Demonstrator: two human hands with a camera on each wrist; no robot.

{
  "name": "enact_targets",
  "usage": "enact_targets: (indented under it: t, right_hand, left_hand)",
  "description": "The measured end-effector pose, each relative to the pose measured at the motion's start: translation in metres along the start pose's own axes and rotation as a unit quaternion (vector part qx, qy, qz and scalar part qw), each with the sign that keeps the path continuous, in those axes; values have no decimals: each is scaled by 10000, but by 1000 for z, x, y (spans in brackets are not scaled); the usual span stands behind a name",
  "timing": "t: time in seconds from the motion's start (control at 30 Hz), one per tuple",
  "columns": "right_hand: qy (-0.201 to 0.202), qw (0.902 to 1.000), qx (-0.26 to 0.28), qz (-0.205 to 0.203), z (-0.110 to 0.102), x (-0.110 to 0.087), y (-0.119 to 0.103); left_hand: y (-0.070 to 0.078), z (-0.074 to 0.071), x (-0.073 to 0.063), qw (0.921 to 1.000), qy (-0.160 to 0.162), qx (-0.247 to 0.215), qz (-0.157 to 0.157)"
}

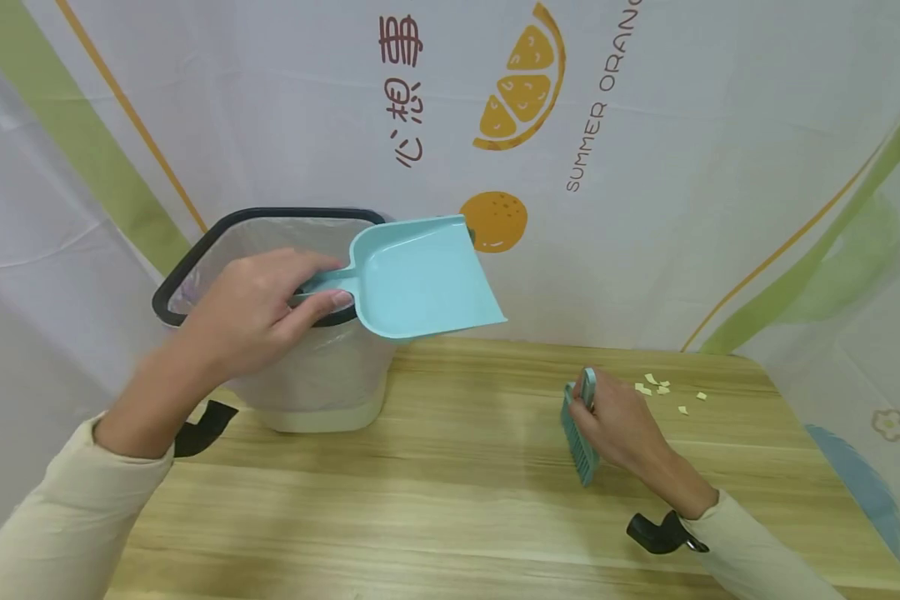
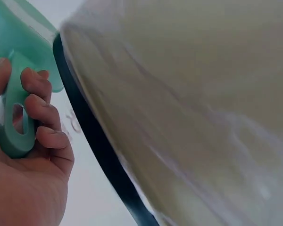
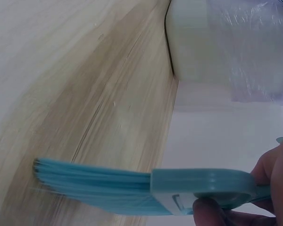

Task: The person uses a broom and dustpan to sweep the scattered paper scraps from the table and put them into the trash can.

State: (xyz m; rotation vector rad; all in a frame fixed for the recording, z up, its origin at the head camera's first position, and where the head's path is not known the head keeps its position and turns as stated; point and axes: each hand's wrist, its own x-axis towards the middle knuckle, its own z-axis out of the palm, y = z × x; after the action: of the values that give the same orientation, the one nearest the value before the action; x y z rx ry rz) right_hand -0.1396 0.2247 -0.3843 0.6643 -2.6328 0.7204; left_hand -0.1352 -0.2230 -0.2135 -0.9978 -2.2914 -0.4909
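My left hand (image 1: 262, 300) grips the handle of a light blue dustpan (image 1: 423, 275), holding it up over the right side of a trash bin (image 1: 270, 213). No scraps show on the pan's face. In the left wrist view, curled fingers (image 2: 40, 101) wrap the dustpan handle (image 2: 16, 117) beside the bin's dark rim (image 2: 99, 146). My right hand (image 1: 626, 421) holds a blue-green hand brush (image 1: 581, 433) low by the table, its bristles (image 3: 94, 183) pointing down in the head view. Several small pale paper scraps (image 1: 660, 387) lie on the table just right of that hand.
The bin has a black rim and a translucent liner (image 1: 322, 358), and stands at the back left of the wooden table (image 1: 450, 500). Behind it hangs a white curtain (image 1: 307, 125) with orange prints. Black wrist mounts (image 1: 656, 533) jut from both sleeves.
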Motion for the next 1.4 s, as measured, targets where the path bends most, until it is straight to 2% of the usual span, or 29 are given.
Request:
enact_targets:
  t: [0.37, 0.6, 0.77, 0.97, 1.23, 1.4]
  right_hand:
    - [37, 10000, -40, -1, 0, 0, 0]
    - [18, 10000, -32, 20, -1, 0, 1]
    - [-51, 9998, -40, 209, -3, -1, 0]
    - [-49, 9996, -143, 225, -4, -1, -1]
    - [13, 9998, -185, 121, -3, -2, 1]
    - [-15, 9998, -108, 150, -4, -2, 0]
  left_hand:
    - [26, 26, 11, 9989, -281, 141, 339]
    - [39, 43, 14, 9973, -640, 56, 365]
    - [46, 53, 15, 9953, -895, 18, 369]
    - [53, 68, 10, 9917, -1261, -113, 244]
    - [55, 97, -1, 9879, -1503, -394, 31]
    - [53, 115, -8, 9816, -1825, -564, -77]
